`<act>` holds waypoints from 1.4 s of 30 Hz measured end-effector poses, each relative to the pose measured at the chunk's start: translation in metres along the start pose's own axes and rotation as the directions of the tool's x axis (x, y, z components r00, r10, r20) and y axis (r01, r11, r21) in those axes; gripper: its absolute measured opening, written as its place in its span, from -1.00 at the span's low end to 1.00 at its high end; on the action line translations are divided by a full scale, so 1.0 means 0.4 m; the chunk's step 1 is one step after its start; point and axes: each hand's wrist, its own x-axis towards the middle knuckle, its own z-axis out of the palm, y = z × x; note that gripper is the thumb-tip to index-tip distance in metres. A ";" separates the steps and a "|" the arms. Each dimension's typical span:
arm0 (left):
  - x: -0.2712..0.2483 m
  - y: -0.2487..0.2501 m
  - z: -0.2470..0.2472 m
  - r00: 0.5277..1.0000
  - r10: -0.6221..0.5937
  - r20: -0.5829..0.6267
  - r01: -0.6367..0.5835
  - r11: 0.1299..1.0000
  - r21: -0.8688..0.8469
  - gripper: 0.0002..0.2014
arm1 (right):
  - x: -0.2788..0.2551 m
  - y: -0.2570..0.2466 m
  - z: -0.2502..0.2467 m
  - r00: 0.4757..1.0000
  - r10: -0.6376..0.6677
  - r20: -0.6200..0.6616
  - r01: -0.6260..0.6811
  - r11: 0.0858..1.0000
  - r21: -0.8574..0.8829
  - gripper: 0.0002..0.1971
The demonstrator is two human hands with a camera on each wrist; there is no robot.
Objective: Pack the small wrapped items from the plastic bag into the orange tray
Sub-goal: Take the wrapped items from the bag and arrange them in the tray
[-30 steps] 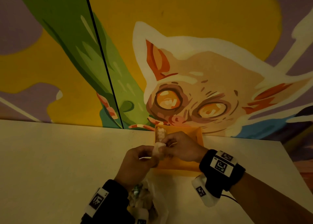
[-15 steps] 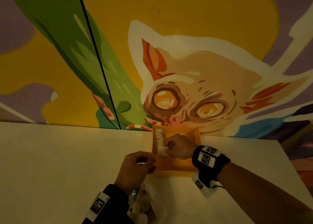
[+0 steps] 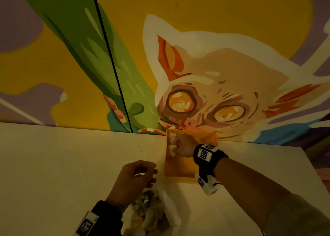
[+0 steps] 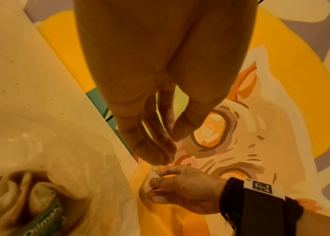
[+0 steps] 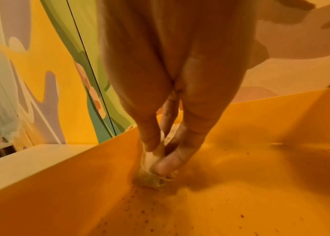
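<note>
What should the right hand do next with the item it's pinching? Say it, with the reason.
Probably let go and draw back. The right hand pinches a wrapped item already resting on the floor of the orange tray, against its left wall. The left hand hovers empty over the plastic bag.

Table (image 3: 71, 164): pale cream top, fine dark specks near its far edge, set against the wall. Mural (image 3: 223, 84): painted wall behind, a cream cat face with orange ears and amber eyes on yellow, green and lilac fields. Seam (image 3: 110, 60): thin black line crossing the mural.
</note>
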 end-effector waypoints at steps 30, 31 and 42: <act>-0.169 -0.194 0.092 0.990 0.004 0.139 -0.113 0.615 0.781 -0.81 | -0.511 0.024 0.299 0.985 -0.142 -0.101 0.162 0.960 0.227 -0.94; -0.166 -0.196 0.085 0.991 0.006 0.133 -0.108 0.626 0.772 -0.87 | -0.513 0.023 0.300 0.985 -0.138 -0.104 0.158 0.960 0.229 -0.94; -0.180 -0.153 0.001 0.970 0.105 0.219 -0.222 0.750 0.623 -0.82 | -0.521 -0.012 0.317 0.979 -0.124 -0.161 0.172 0.928 0.330 -0.84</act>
